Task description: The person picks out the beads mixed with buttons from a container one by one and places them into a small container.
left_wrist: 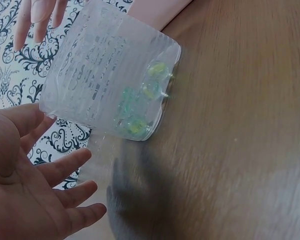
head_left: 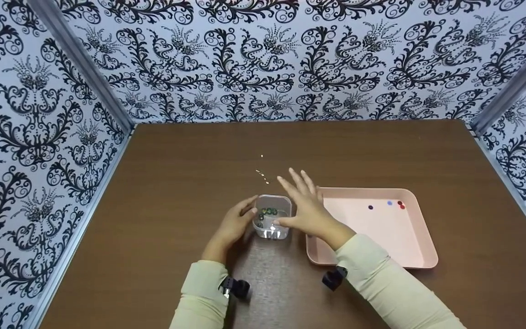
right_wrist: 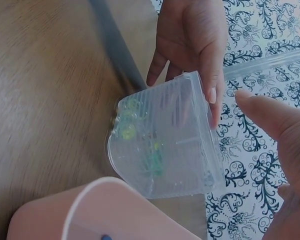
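Observation:
A small clear plastic container (head_left: pixel 272 234) stands on the table between the two hands. Several green and yellow glass marbles (left_wrist: pixel 151 90) lie at its bottom. My left hand (head_left: pixel 234 223) holds the container's left rim with thumb and forefinger, while its other fingers spread away from the wall in the left wrist view. On the opposite side, my right hand (head_left: pixel 307 212) hovers with fingers extended and spread, its thumb (right_wrist: pixel 265 112) reaching over the container's right rim. Nothing is held in the right hand.
A shallow pink tray (head_left: pixel 381 237) sits just right of the container, partly under the right forearm. Inside lie a dark piece (head_left: pixel 370 207), a blue piece (head_left: pixel 390 203) and red pieces (head_left: pixel 402 206). Small bright flecks (head_left: pixel 263 175) show on the wooden table (head_left: pixel 176 183) behind the container. Patterned walls enclose the table.

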A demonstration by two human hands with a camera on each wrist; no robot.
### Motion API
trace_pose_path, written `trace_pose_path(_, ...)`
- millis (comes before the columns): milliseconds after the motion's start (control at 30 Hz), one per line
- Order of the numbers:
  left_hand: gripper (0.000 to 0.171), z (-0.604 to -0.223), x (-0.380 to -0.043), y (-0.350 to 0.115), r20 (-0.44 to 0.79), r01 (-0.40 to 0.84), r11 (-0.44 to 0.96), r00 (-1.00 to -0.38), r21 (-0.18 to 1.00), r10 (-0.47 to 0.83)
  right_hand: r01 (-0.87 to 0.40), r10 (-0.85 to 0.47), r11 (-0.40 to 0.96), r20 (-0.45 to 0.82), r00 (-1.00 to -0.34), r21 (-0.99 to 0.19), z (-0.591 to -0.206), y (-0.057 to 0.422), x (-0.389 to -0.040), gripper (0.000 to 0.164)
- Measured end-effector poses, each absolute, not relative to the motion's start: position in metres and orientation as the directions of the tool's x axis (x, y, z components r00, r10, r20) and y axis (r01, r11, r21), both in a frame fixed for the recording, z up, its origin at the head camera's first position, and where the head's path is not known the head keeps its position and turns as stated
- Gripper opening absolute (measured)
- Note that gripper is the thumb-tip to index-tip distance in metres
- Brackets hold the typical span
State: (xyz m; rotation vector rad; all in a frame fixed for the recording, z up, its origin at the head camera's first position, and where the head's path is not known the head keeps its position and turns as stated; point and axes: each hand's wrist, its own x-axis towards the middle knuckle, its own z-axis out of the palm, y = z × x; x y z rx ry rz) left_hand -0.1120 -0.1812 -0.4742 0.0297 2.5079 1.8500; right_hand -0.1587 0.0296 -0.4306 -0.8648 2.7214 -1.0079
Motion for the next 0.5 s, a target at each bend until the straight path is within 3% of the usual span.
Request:
trace_pose_path(333,0.046,-0.475,-0.112,-0.182,-0.066,-0.062,0.321,-0.998,0.945,0.000,-0.491,-0.544,0.616,0.118,-0.831,-0.616,-0.426,0.036,-0.158,0.100)
trace_pose_path(500,0.053,-0.470,-0.109,-0.182,-0.005,-0.031,0.467,-0.998,0.884,-0.057,-0.494,-0.528,0.629,0.136,-0.838,-0.600,-0.424,0.041,-0.159,0.100)
